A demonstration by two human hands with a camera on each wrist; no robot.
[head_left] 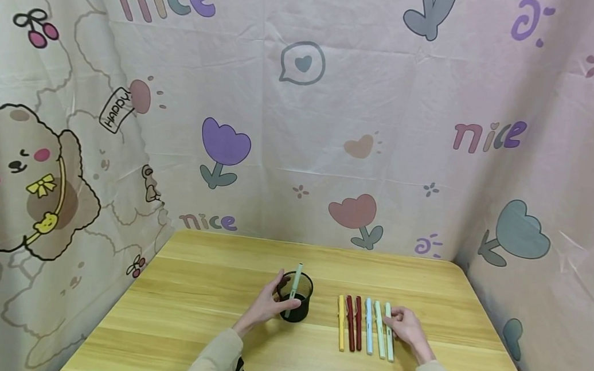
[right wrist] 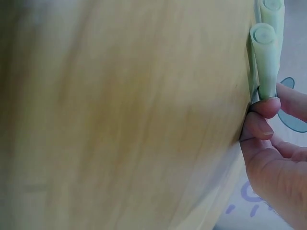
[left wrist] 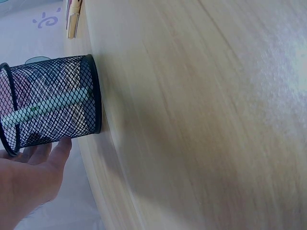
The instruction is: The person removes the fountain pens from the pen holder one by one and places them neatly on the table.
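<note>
My left hand (head_left: 269, 305) grips a black mesh pen holder (head_left: 305, 304) from its left side, fingers and thumb around the wall. One pale green pen (head_left: 297, 277) leans inside it, its upper end above the rim. At the right, my right hand (head_left: 408, 326) pinches the upper part of the rightmost pale green pen (head_left: 390, 348) in a row of pens; the right wrist view shows the fingertips on this pen (right wrist: 266, 60). Beside it lie another pale green pen (head_left: 380, 332), a light blue pen (head_left: 368, 328), two dark red pens (head_left: 351, 327) and a yellow pen (head_left: 341, 326).
The pens lie side by side on a wooden table (head_left: 191, 293), to the right of the holder. A printed cloth (head_left: 301, 122) hangs behind the table's far edge and along both sides.
</note>
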